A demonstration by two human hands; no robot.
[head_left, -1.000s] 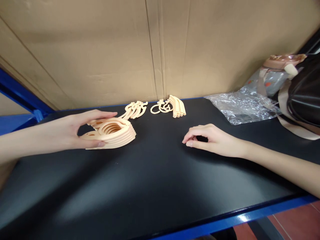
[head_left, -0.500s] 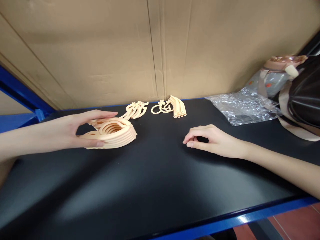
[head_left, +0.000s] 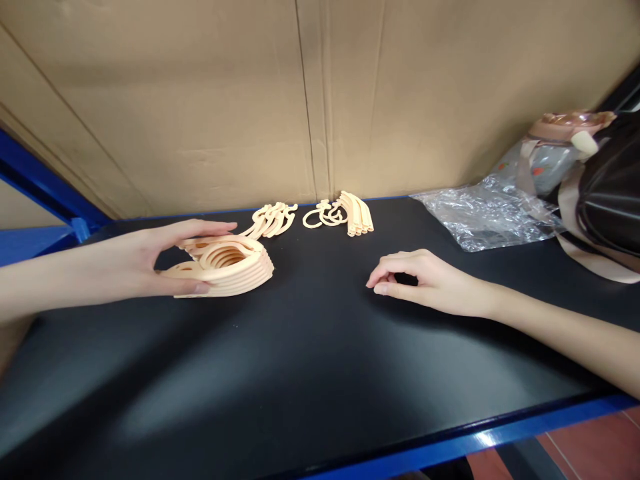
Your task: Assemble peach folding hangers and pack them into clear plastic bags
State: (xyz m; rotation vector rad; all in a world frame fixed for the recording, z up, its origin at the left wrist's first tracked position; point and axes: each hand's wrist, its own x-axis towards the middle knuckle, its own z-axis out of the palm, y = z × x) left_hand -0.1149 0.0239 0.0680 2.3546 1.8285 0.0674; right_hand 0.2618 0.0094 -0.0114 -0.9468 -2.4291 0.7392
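Note:
My left hand (head_left: 135,260) is closed around a stack of curved cream plastic pieces (head_left: 240,270), thumb along the near side and fingers over the far side. The nested pieces form a loop with a hollow middle and lie on the black tabletop (head_left: 300,373). Part of the stack is hidden by the hand. To the right, my right hand (head_left: 417,280) rests low over the table, loosely curled, thumb tip close to the fingertips. Nothing shows between them. Behind the stack lie several cream hook-shaped pieces (head_left: 275,220).
Cream hooks with rings (head_left: 324,215) and a bundle of short curved tubes (head_left: 358,215) lie near the cardboard wall (head_left: 200,113). A clear plastic bag (head_left: 480,213), a strapped bottle (head_left: 550,157) and a dark bag (head_left: 613,180) occupy the right. Blue framing edges the table.

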